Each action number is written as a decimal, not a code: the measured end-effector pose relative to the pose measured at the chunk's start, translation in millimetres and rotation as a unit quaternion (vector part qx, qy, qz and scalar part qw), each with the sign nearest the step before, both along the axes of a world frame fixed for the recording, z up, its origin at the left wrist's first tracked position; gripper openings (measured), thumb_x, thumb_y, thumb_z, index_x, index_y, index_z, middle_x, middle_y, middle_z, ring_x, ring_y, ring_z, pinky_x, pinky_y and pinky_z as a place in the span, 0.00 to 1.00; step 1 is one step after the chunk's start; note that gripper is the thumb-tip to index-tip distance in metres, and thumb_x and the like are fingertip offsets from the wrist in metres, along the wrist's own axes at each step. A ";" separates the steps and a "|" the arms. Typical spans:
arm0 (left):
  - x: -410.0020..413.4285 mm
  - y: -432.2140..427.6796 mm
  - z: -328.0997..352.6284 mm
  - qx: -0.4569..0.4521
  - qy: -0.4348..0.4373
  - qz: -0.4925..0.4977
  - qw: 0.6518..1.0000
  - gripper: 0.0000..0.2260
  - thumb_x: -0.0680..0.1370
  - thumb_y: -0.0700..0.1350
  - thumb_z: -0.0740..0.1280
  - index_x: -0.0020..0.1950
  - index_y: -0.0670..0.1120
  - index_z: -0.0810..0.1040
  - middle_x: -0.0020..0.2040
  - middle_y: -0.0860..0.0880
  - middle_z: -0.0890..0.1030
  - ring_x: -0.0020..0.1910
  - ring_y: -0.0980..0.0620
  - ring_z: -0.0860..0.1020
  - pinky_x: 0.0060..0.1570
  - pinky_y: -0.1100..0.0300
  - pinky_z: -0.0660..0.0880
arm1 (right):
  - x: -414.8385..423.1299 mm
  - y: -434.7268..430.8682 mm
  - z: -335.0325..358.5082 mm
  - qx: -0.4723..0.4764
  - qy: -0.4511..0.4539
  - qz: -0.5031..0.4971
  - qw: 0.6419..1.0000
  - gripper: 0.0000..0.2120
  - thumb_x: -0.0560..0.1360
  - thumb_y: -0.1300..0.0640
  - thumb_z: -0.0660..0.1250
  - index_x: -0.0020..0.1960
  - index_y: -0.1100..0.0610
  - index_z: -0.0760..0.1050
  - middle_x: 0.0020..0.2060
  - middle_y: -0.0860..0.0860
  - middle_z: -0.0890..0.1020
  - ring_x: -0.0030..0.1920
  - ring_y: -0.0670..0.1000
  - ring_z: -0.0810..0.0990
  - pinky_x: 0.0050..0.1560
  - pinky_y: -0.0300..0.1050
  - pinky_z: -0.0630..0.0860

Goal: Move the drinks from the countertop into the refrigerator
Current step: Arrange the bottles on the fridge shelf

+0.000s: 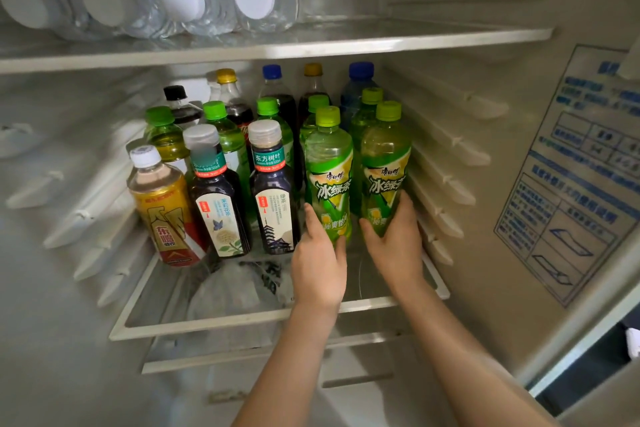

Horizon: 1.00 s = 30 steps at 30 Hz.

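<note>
The left hand is curled round the lower part of the left green tea bottle, thumb up its left side and fingers wrapping the right. Just beside it, the right hand grips the right green tea bottle the same way, low on the label. Both bottles are upright, light-green caps on, side by side at the front right of the refrigerator's middle shelf. The hands hide their bases, so I cannot tell whether they rest on the glass.

Directly behind these 2 stand more green-capped bottles. To the left, in the front row, are 2 dark tea bottles with pale caps, and further left a gold-labelled bottle with a white cap, tilted slightly in this wide view. Behind them stand further green bottles, then dark cola-like bottles with yellow, black and blue caps, and a blue bottle in the back right corner.

Under the glass shelf lies a pale plastic bag. On the upper shelf, 4 clear water bottles lie on their sides, white caps facing out. The right inner wall carries a blue-printed sticker, too blurred to read.
</note>
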<state>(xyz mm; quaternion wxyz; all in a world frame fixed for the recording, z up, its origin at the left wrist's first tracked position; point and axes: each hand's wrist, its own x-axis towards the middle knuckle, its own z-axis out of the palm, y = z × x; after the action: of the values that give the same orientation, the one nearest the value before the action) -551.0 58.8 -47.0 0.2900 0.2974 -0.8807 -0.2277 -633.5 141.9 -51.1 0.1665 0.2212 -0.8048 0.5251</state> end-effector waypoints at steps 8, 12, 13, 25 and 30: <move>-4.1 -1.7 -3.0 0.011 0.005 0.012 1.000 0.32 0.80 0.48 0.62 0.77 0.41 0.50 0.63 0.41 0.76 0.57 0.42 0.78 0.52 0.52 0.73 | -4.5 -1.3 -2.6 -0.009 -0.002 0.000 1.000 0.33 0.70 0.58 0.72 0.71 0.59 0.62 0.62 0.56 0.74 0.61 0.54 0.73 0.57 0.43 0.69; -4.6 -2.5 -4.0 0.009 -0.006 0.009 1.000 0.32 0.80 0.48 0.61 0.78 0.41 0.49 0.63 0.41 0.76 0.57 0.42 0.78 0.52 0.53 0.73 | -5.1 -0.6 -2.9 -0.006 0.001 0.003 1.000 0.33 0.70 0.57 0.72 0.71 0.58 0.62 0.62 0.55 0.73 0.61 0.53 0.72 0.56 0.41 0.68; -4.5 -2.9 -3.8 0.011 -0.006 0.006 1.000 0.32 0.80 0.48 0.62 0.78 0.41 0.49 0.63 0.41 0.76 0.57 0.42 0.78 0.53 0.53 0.73 | -5.2 -0.4 -2.8 -0.006 0.001 0.003 1.000 0.33 0.70 0.57 0.72 0.71 0.58 0.62 0.62 0.55 0.73 0.61 0.53 0.72 0.56 0.41 0.68; -2.6 -4.3 0.3 -0.003 -0.023 -0.004 1.000 0.30 0.80 0.48 0.61 0.77 0.40 0.51 0.62 0.42 0.77 0.57 0.44 0.78 0.51 0.55 0.73 | -3.0 -0.8 -1.0 -0.012 0.001 0.002 1.000 0.33 0.69 0.59 0.72 0.70 0.61 0.62 0.62 0.57 0.73 0.62 0.55 0.72 0.58 0.42 0.68; -2.0 -2.3 0.7 0.028 -0.019 -0.007 0.999 0.29 0.80 0.47 0.62 0.76 0.40 0.53 0.63 0.42 0.76 0.59 0.44 0.77 0.54 0.54 0.72 | 1.4 0.6 1.0 -0.010 -0.006 0.004 1.000 0.33 0.69 0.59 0.72 0.71 0.61 0.62 0.62 0.57 0.73 0.62 0.55 0.72 0.59 0.44 0.69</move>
<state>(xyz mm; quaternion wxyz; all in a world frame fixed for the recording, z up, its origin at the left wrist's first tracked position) -553.0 56.5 -46.4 0.2632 0.3035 -0.8815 -0.2481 -632.1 142.4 -50.2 0.1615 0.2197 -0.7993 0.5355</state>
